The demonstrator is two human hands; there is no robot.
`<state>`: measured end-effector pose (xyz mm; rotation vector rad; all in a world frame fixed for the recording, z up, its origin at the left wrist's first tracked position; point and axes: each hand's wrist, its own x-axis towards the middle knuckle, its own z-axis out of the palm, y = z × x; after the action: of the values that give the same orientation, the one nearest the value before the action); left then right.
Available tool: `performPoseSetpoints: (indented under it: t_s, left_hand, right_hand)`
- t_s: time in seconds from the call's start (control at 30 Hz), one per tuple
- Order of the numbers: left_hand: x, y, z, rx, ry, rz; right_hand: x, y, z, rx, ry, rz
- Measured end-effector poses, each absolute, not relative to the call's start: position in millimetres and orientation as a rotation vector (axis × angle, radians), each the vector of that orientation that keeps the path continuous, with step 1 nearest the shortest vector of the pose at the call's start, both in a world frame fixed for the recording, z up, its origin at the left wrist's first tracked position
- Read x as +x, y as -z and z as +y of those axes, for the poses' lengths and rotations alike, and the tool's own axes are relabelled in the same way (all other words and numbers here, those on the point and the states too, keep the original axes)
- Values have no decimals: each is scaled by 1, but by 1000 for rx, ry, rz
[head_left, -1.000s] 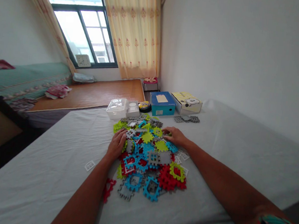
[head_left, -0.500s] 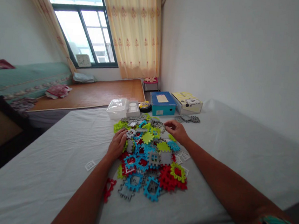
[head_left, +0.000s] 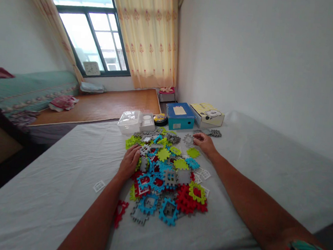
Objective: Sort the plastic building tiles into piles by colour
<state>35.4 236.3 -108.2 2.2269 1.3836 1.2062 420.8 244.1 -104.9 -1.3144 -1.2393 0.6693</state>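
A heap of plastic interlocking building pieces [head_left: 163, 154] in lime, blue, red and grey lies on the cloth-covered table [head_left: 71, 163]. At the heap's far right edge, my right hand [head_left: 205, 143] pinches a grey interlocking frame piece [head_left: 188, 139] by its right side. My left hand [head_left: 130, 159] rests against the heap's left side with its fingers laid out, beside a light grey window piece [head_left: 145, 150]. Its fingertips touch the pieces there. A lime toothed piece [head_left: 193, 152] lies just below the grey frame.
Behind the heap stand a clear plastic box [head_left: 129, 121], a round black tin [head_left: 160, 119], a blue box [head_left: 180, 115] and a yellow-white box [head_left: 207, 115]. More grey pieces [head_left: 216, 133] lie before the boxes. A white window insert [head_left: 99, 186] sits at left.
My right hand has moved right, drawing the grey frame piece off the heap toward the other grey pieces. The lime piece beneath is now more exposed. My left hand has stayed put.
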Motion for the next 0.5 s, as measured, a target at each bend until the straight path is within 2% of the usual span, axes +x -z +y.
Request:
performPoseSetpoints:
  t_s: [0.3, 0.5]
  left_hand:
    - [34, 111, 238, 2241, -1209, 1364]
    - [34, 110, 238, 2240, -1213, 1377]
  right_hand:
    - [476, 106, 244, -1810, -10, -1495]
    - [472, 111, 240, -1731, -68, -1826]
